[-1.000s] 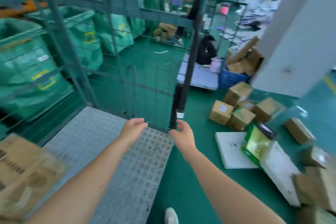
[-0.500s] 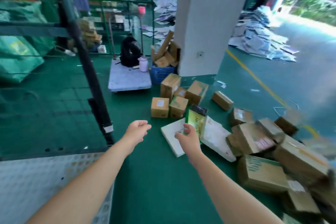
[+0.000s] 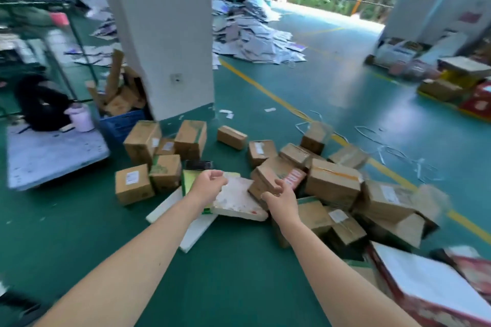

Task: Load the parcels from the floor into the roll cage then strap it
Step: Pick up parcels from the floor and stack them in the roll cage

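Observation:
Several cardboard parcels lie scattered on the green floor ahead of me, among them a large brown box (image 3: 332, 183) and a small labelled box (image 3: 134, 184). A flat white parcel (image 3: 237, 200) leans on a green box (image 3: 191, 179) in the middle. My left hand (image 3: 208, 184) hangs above the white parcel with fingers loosely curled and holds nothing. My right hand (image 3: 279, 198) reaches out beside it, fingers relaxed and empty, in front of a tilted box with a red label (image 3: 293, 178). The roll cage is out of view.
A white pillar (image 3: 164, 34) stands behind the parcels. A flat trolley (image 3: 53, 154) with a black bag and a pink jug is at the left, next to a blue crate (image 3: 122, 123). A red-and-white box (image 3: 430, 289) lies at the lower right. Loose strapping litters the yellow floor line.
My view has swung right, away from the roll cage and its black strap, toward the parcel pile. Both hands stay stretched out and empty.

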A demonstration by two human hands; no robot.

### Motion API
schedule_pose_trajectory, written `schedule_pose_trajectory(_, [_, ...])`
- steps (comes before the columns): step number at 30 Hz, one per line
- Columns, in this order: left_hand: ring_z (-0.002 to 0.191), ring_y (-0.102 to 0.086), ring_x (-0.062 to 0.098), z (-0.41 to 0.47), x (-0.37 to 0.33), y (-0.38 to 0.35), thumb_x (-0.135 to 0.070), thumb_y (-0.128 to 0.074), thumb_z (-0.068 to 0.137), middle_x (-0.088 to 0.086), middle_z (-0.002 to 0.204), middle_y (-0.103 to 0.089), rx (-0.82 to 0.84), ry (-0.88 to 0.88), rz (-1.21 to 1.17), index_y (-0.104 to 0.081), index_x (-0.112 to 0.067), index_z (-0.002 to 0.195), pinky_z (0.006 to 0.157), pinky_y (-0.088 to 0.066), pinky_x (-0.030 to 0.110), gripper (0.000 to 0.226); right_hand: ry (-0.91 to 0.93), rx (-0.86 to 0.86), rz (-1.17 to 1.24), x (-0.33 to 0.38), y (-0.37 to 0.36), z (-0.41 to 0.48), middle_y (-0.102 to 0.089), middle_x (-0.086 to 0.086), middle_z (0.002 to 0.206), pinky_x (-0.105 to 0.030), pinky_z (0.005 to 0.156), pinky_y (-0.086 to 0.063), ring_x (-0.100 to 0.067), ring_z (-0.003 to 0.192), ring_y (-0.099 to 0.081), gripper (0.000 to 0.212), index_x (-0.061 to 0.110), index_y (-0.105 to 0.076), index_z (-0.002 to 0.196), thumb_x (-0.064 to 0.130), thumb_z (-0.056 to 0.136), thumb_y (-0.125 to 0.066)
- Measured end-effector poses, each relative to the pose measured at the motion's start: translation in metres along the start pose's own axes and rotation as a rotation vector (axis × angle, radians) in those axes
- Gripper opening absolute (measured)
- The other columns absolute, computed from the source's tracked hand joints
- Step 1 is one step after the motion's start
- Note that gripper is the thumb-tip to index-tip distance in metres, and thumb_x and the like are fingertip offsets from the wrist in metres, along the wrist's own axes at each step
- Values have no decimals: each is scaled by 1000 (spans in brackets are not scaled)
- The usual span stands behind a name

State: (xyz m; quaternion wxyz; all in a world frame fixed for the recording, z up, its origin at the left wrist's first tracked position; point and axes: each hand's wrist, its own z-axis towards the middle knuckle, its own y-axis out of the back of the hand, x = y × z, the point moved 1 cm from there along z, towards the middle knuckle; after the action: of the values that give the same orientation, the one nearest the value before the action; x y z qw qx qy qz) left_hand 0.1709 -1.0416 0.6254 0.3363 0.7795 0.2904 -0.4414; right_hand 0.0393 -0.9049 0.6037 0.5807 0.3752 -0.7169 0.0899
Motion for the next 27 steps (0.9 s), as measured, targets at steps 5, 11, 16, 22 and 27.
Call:
schedule_pose_trajectory(5, [110,-56,20,40,-33,-78,-22,-57,96,6,123,-57,194,-26,87,-53,-14,129,87,-48,33,34,-76,-154,60,-21,62,31,-50,-3,135,-30,94,-44,-17,115,-50,60,18,-42,146,13,91,-64])
schedule_pose_trajectory(11, [113,-57,22,97,-68,-171,-25,-59,95,6,122,-60,393,-38,236,-54,-17,128,99,-48,40,34,-199,-360,116,-45,127,66,-45,-5,144,-27,87,-40,-16,115,-48,59,20,-40,148,17,94,-62])
schedule_pose_trajectory(16, [108,-57,19,142,-102,-252,-25,-61,95,2,118,-59,595,-74,342,-53,-21,123,97,-48,37,29,-301,-579,174,-53,177,97,-48,-7,143,-34,102,-44,-19,121,-50,64,18,-40,147,18,89,-67])
schedule_pose_trajectory(22, [116,-55,20,181,-134,-329,-22,-62,94,3,124,-58,817,-121,453,-53,-18,128,104,-45,40,35,-421,-780,220,-61,213,129,-43,-9,149,-30,93,-41,-24,131,-46,63,17,-36,151,16,94,-62])
schedule_pose_trajectory(27, [118,-54,22,190,-145,-373,-23,-61,95,4,127,-56,953,-163,533,-51,-15,133,105,-44,41,41,-497,-895,281,-75,221,137,-39,-10,151,-35,102,-41,-26,133,-44,64,17,-36,150,16,93,-64])
